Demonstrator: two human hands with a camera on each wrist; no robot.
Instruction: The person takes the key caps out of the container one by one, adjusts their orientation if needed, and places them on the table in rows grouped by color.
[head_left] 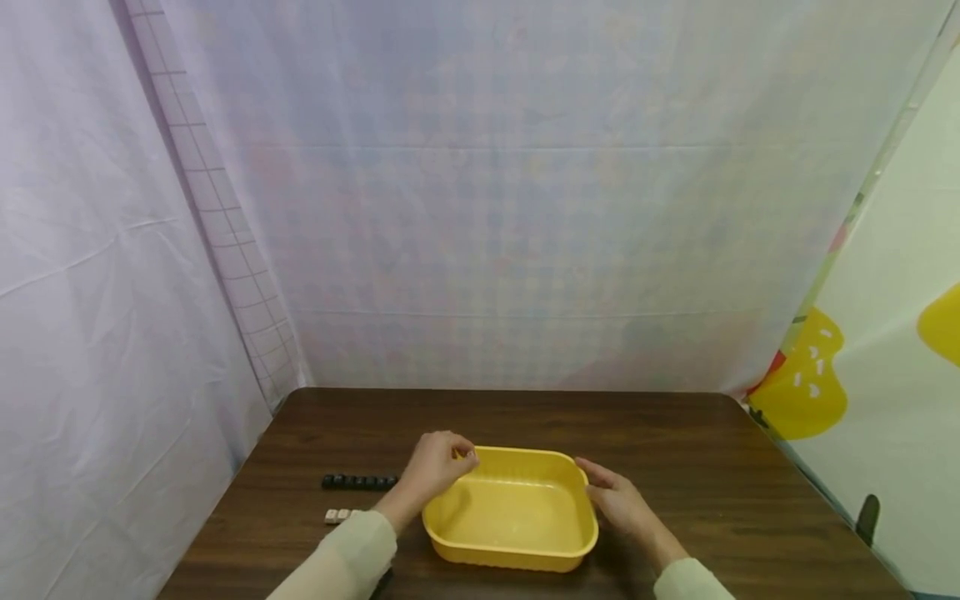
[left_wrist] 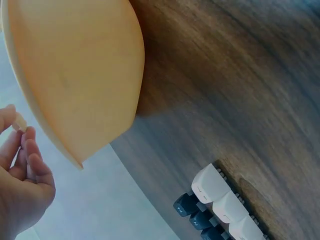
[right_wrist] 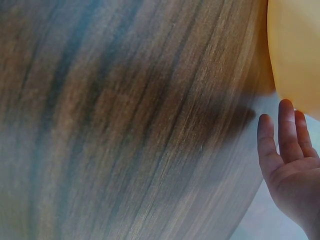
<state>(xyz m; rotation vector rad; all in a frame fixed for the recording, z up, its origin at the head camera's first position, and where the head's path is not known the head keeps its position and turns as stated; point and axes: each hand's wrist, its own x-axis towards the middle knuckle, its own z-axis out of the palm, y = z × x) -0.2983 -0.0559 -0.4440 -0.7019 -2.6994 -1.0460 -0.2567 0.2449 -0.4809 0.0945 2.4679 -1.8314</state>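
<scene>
A yellow plastic basin (head_left: 517,560) stands on the brown table in the head view. Over its far left rim, my left hand (head_left: 438,462) pinches a small pale keycap (left_wrist: 20,122) between thumb and fingertips. At the basin's right side is my right hand (head_left: 618,504), its fingers straight and touching the outer wall. In the right wrist view those fingers (right_wrist: 287,130) stretch up to the basin. A row of black keycaps (head_left: 358,482) lies left of the basin, and white keycaps (left_wrist: 227,207) sit in front of it, partly hidden by my left forearm in the head view.
The dark wood table (head_left: 675,425) ends at a rounded far edge by a pale curtain (head_left: 525,250). White cloth (head_left: 112,292) hangs on the left. A patterned sheet (head_left: 885,467) is on the right. Part of a dark object (head_left: 381,583) shows below my left sleeve.
</scene>
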